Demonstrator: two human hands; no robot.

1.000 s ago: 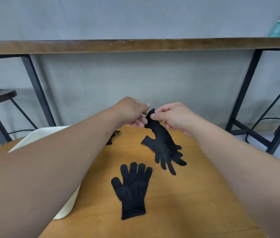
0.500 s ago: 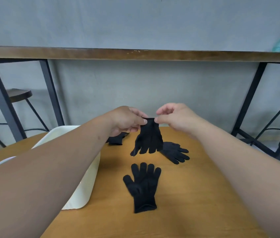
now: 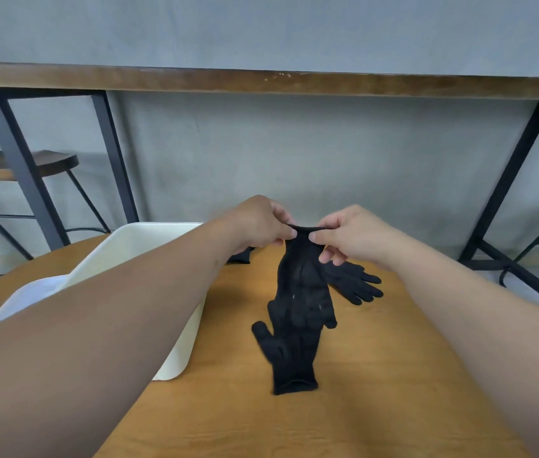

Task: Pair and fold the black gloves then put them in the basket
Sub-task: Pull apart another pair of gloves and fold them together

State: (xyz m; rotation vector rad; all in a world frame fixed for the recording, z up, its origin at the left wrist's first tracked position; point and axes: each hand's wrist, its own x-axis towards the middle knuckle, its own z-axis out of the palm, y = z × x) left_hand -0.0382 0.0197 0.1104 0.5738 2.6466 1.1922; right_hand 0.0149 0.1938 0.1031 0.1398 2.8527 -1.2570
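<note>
Big round wooden table (image 3: 377, 375) fills the lower view, with a long wooden counter (image 3: 261, 81) on black metal legs running across behind it against a grey wall, and a dark stool (image 3: 47, 160) off on the left. On the table's left side sits the white basket (image 3: 149, 239), partly hidden by the left forearm. Up in the middle, both hands are working: the left hand (image 3: 258, 223) pinches one corner of a cuff, thumb and fingers curled onto the cloth, and the right hand (image 3: 350, 236) pinches the other corner the same way, so the held glove (image 3: 301, 285) hangs down, fingertips low. Right under it, a second black glove (image 3: 291, 358) lies flat on the wood, cuff toward the camera, thumb out to the left; the hanging one overlaps its fingers in this view. A third glove (image 3: 354, 282) lies just beyond, below the right hand, fingers pointing right. And a fourth dark glove (image 3: 240, 256) peeks out under the left wrist, mostly hidden.
</note>
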